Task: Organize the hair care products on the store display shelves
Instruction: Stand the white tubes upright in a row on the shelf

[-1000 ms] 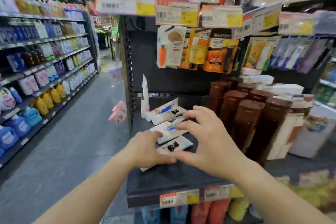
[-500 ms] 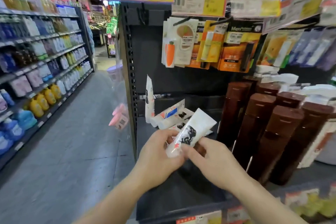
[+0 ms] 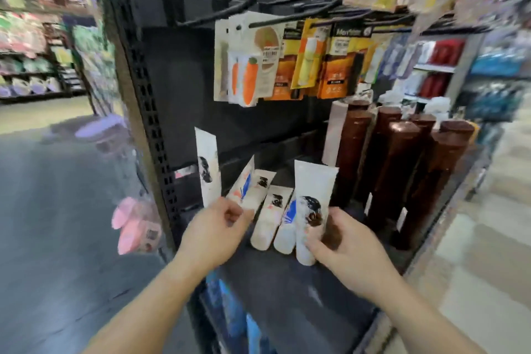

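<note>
Half a second before, both of our hands had held the white tube tilted in the air; now our right hand alone gripped its lower end, standing it cap-down on the black shelf, just right of 2 white tubes lying flat. Our left hand had let go and hovered near the leaning tubes, fingers loosely curled, holding nothing. The brown bottles stood just right of the held tube, and the view had swung right.
</note>
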The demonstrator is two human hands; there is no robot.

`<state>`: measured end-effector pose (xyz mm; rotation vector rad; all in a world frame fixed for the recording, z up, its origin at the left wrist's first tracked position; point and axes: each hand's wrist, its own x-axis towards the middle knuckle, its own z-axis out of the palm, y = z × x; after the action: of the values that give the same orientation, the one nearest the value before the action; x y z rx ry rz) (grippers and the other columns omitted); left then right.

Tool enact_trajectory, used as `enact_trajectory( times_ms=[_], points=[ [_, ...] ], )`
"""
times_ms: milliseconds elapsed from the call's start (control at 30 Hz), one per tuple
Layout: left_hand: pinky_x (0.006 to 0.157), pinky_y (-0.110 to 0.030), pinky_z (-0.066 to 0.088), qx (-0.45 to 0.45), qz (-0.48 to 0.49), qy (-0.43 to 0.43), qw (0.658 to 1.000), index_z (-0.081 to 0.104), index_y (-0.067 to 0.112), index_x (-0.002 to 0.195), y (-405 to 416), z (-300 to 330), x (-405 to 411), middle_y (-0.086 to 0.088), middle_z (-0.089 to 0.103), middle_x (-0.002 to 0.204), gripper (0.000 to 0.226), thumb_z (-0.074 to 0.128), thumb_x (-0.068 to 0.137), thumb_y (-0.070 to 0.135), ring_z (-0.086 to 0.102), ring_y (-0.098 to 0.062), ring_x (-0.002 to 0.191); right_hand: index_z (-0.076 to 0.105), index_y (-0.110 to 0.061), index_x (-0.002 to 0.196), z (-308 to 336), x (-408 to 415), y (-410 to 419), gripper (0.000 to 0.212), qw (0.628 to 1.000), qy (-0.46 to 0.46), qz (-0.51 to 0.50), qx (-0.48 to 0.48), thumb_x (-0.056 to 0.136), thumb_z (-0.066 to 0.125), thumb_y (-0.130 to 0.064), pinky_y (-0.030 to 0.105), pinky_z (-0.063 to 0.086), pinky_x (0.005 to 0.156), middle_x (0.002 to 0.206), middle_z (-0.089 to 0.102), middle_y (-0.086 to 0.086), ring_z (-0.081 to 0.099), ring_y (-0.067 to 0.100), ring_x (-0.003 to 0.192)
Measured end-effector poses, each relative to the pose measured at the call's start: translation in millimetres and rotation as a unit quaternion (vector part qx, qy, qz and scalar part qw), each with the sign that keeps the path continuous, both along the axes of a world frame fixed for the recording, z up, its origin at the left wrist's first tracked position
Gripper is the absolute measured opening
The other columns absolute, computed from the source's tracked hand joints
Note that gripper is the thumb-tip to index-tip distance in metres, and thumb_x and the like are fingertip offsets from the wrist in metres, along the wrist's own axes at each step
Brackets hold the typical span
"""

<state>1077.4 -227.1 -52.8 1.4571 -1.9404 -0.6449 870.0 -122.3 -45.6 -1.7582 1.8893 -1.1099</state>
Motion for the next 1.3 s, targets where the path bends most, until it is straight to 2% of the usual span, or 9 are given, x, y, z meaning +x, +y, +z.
enact_trajectory(
  times_ms=[233,467,600,667,767,933,1033,1200,1300],
  points=[
    [0.064,-0.031,0.056,0.078,-0.088,-0.117,0.986,0.067,0.006,0.063,-19,12,-30,-0.007,0.067,0.068,0.055,0.067,0.075,0.06,0.064,-0.019,0.062,0.062,-0.036,0.099,-15,13,7,0.027,0.997,0.011,-0.062,0.037,0.073,0.07,-0.041,0.021,0.05,0.073,0.09,0.068,-0.022,0.062,-0.003,0.082],
    [0.042,-0.025,0.044,0.197,-0.134,0.035,0.971,0.051,0.012,0.06,-9,6,-16,0.0,0.045,0.04,0.036,0.072,0.082,0.032,0.04,-0.014,0.034,0.06,-0.036,0.096,-17,12,14,0.019,0.995,0.002,-0.095,0.028,0.079,0.07,-0.035,0.02,0.049,0.074,0.085,0.068,-0.021,0.061,-0.006,0.08],
    [0.05,-0.03,0.052,0.175,-0.153,0.047,0.971,0.065,0.018,0.086,7,2,-6,0.007,0.058,0.056,0.022,0.066,0.082,0.04,0.052,-0.011,0.046,0.058,-0.038,0.09,-18,13,17,0.016,0.994,-0.008,-0.104,0.022,0.08,0.069,-0.034,0.017,0.048,0.068,0.083,0.067,-0.021,0.06,-0.007,0.077],
    [0.069,-0.037,0.059,0.141,-0.157,0.023,0.977,0.067,0.026,0.094,13,2,-1,0.007,0.067,0.073,0.031,0.061,0.077,0.051,0.062,-0.013,0.062,0.056,-0.039,0.088,-18,13,17,0.016,0.994,-0.01,-0.103,0.023,0.08,0.069,-0.034,0.013,0.044,0.064,0.081,0.066,-0.021,0.059,-0.008,0.076],
    [0.088,-0.034,0.053,0.089,-0.171,0.037,0.981,0.064,0.035,0.1,20,3,3,0.012,0.068,0.092,0.015,0.064,0.085,0.038,0.064,-0.007,0.087,0.055,-0.041,0.087,-17,14,17,0.015,0.995,-0.009,-0.101,0.015,0.08,0.068,-0.036,0.012,0.043,0.063,0.082,0.066,-0.021,0.058,-0.009,0.077],
    [0.089,-0.023,0.049,0.061,-0.161,0.061,0.983,0.054,0.033,0.112,26,-2,9,0.019,0.064,0.101,0.028,0.066,0.087,0.03,0.061,0.001,0.095,0.057,-0.041,0.092,-18,17,19,0.018,0.995,-0.021,-0.097,0.02,0.081,0.069,-0.032,0.016,0.045,0.068,0.086,0.067,-0.022,0.06,-0.008,0.079],
    [0.073,-0.008,0.042,0.05,-0.164,0.073,0.983,0.053,0.031,0.109,21,-6,11,0.02,0.063,0.094,0.029,0.069,0.085,0.027,0.059,0.005,0.088,0.058,-0.04,0.094,-15,18,18,0.021,0.994,-0.028,-0.099,0.022,0.08,0.07,-0.029,0.012,0.043,0.066,0.085,0.068,-0.022,0.06,-0.011,0.078],
    [0.08,-0.023,0.051,0.06,-0.19,0.082,0.977,0.054,0.026,0.104,0,-15,14,0.011,0.068,0.092,0.032,0.075,0.079,0.025,0.064,-0.002,0.087,0.058,-0.033,0.097,-11,22,16,0.024,0.992,-0.034,-0.114,0.033,0.079,0.071,-0.024,0.006,0.04,0.064,0.085,0.067,-0.021,0.059,-0.013,0.074],
    [0.087,-0.031,0.053,0.084,-0.234,0.075,0.966,0.054,0.026,0.102,-15,-18,16,0.01,0.07,0.094,0.035,0.078,0.077,0.022,0.066,-0.003,0.088,0.061,-0.028,0.104,-12,26,15,0.034,0.988,-0.049,-0.136,0.055,0.073,0.073,-0.032,0.024,0.051,0.08,0.095,0.071,-0.014,0.065,-0.003,0.083]
  ],
)
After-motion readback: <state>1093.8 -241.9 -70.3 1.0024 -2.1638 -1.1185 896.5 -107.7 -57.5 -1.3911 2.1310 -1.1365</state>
